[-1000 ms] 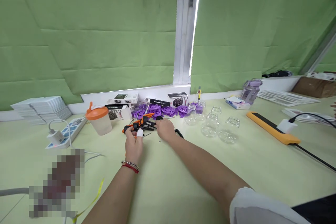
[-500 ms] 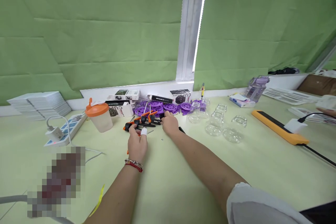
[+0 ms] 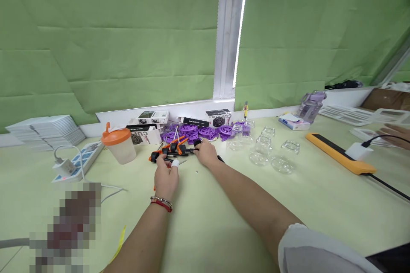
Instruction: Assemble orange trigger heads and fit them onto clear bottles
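Observation:
Black-and-orange clamp-like tools with dark bars lie together on the table between my hands. My left hand, its thumb tip wrapped in white, has its fingers curled at the near black piece of this group. My right hand is closed around the black end of one tool at the group's right side; its fingertips are partly hidden. A thin metal rod lies beside my left thumb. Just behind are purple wheel-shaped pieces in a heap.
An orange-lidded cup and a power strip stand at left. Printed boxes line the back. Several clear glass vessels stand right of my forearm, before an orange power strip. Another person's hand is at far right.
My right hand has shifted slightly left and down with the black end, and the tools have turned a little. The other person's hand has come further into view at right.

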`<state>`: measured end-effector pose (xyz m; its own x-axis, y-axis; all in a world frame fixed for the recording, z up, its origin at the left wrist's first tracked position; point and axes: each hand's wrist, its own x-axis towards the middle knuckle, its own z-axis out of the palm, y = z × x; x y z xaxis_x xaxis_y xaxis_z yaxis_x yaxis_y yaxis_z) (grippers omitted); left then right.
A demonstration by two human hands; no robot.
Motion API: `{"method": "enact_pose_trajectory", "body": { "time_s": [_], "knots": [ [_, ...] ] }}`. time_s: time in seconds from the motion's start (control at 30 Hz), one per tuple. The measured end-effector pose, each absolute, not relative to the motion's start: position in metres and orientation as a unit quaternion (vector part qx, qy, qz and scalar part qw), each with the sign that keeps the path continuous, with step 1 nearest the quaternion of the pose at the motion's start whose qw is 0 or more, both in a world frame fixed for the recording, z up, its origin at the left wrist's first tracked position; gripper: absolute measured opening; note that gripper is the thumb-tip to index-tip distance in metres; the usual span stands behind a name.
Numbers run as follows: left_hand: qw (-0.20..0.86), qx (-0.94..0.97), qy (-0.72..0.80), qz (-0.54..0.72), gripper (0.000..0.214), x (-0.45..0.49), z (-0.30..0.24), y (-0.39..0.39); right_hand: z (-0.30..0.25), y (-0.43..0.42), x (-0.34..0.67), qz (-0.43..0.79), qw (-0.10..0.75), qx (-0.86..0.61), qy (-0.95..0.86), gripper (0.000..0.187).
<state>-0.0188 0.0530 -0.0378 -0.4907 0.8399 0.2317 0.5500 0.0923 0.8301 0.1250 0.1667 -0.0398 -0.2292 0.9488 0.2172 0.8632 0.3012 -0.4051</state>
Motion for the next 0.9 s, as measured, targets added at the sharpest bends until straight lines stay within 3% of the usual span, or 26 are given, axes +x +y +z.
{"method": "enact_pose_trajectory", "body": {
  "time_s": [0.67,0.9],
  "knots": [
    [0.128,0.493,0.727,0.460,0.041,-0.028,-0.041,0.056,-0.049,0.176,0.143,0.184,0.337,-0.602,-0.701,0.034],
    [0.200,0.666,0.624,0.357,0.019,-0.012,-0.034,0.050,-0.054,0.172,0.137,0.189,0.327,-0.596,-0.708,0.036]
  ]
}}
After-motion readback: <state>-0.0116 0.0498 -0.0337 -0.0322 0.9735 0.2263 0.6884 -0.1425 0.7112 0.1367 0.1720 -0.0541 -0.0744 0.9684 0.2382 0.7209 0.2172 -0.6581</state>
